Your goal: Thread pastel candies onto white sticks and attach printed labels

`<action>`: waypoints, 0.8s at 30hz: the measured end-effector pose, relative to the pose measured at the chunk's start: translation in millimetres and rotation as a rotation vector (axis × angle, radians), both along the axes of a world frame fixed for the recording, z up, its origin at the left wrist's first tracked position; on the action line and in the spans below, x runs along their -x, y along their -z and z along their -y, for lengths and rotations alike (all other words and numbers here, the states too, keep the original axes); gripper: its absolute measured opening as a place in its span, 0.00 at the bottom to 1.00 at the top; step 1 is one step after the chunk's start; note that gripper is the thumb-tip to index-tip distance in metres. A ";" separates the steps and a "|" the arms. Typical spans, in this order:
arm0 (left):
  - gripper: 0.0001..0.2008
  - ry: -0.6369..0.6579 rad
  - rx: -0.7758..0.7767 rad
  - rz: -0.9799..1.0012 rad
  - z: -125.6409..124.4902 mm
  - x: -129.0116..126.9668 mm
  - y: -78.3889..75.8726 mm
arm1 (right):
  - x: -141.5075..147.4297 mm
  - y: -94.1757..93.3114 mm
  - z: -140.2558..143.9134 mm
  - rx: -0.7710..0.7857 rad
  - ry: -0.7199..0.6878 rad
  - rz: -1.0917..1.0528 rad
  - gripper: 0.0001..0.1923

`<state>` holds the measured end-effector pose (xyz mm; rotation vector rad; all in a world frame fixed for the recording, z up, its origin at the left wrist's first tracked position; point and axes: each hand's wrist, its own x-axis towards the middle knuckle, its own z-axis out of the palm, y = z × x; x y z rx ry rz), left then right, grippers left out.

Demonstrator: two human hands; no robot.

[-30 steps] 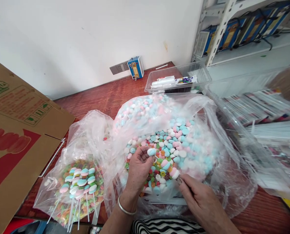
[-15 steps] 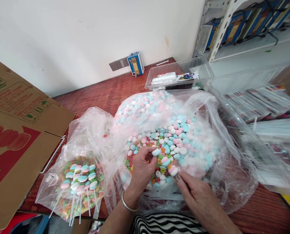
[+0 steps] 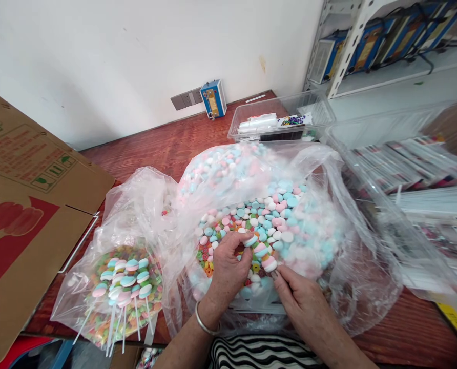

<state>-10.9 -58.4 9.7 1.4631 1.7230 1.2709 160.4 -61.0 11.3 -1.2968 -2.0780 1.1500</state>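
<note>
1. Head view: left hand [image 3: 228, 266] pinched on a candy [image 3: 250, 240] above the open candy bag [image 3: 328, 169] on the desk [image 3: 155, 148].
2. Right hand [image 3: 299, 297] closed on a stick, mostly hidden, carrying stacked candies [image 3: 265, 257].

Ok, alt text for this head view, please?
Two hands work in an open plastic bag of pink, blue and white sweets: the left hand pinches one, the right hand holds a sweet skewer. A smaller bag of finished skewers lies left.
</note>
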 end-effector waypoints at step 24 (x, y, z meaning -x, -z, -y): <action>0.15 -0.309 0.005 1.434 -20.0 -21.9 -33.5 | 5.7 17.3 12.4 -0.192 -0.180 0.019 0.17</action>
